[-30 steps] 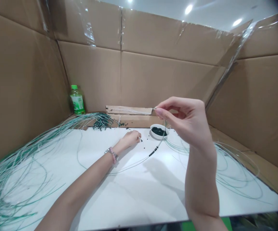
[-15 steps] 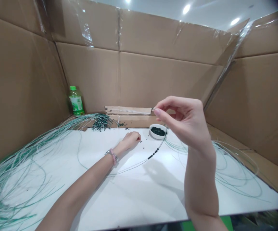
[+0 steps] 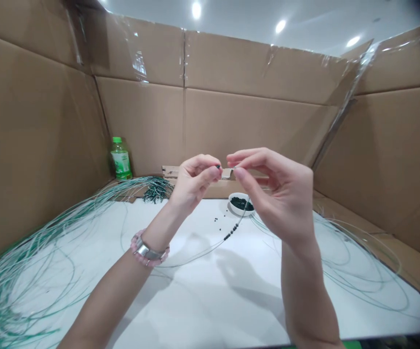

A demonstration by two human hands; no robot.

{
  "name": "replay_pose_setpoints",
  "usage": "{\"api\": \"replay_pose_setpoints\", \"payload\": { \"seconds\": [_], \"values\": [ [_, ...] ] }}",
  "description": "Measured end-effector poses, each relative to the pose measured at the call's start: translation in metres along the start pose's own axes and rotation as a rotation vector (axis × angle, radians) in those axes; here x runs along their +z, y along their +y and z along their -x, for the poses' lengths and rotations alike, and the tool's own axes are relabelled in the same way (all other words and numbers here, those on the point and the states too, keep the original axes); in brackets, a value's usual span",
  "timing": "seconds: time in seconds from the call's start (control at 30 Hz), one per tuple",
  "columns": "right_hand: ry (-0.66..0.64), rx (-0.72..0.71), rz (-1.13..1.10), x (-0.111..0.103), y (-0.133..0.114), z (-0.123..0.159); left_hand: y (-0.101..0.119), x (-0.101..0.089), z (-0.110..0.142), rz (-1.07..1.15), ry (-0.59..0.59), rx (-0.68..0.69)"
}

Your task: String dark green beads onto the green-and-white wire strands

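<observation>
The left hand [image 3: 194, 183] pinches what looks like a tiny dark bead [image 3: 218, 166] — too small to see clearly — while the right hand [image 3: 276, 194] pinches a thin wire [image 3: 210, 252] above a small white bowl [image 3: 239, 214].

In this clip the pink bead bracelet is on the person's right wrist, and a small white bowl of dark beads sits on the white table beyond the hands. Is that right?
Not quite: the pink bead bracelet is on the left wrist, not the right, as the head view shows. The small white bowl of dark beads does sit on the white table beyond the hands.
</observation>
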State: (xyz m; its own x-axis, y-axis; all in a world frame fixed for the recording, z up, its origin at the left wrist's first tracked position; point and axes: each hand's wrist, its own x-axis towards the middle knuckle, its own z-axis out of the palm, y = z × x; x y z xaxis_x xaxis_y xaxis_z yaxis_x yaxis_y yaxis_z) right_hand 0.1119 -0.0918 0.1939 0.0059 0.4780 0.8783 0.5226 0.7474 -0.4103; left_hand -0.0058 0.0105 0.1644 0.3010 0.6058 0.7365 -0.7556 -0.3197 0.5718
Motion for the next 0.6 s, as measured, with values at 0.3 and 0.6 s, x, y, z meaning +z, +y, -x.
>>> {"api": "replay_pose_setpoints", "payload": {
  "seconds": [0.3, 0.6],
  "values": [
    [0.019, -0.080, 0.032, 0.000, -0.017, 0.009, 0.010, 0.018, 0.009, 0.083, -0.129, 0.020],
    [0.037, -0.104, 0.051, 0.000, -0.017, 0.008, 0.011, 0.018, 0.011, 0.046, -0.110, 0.025]
  ]
}}
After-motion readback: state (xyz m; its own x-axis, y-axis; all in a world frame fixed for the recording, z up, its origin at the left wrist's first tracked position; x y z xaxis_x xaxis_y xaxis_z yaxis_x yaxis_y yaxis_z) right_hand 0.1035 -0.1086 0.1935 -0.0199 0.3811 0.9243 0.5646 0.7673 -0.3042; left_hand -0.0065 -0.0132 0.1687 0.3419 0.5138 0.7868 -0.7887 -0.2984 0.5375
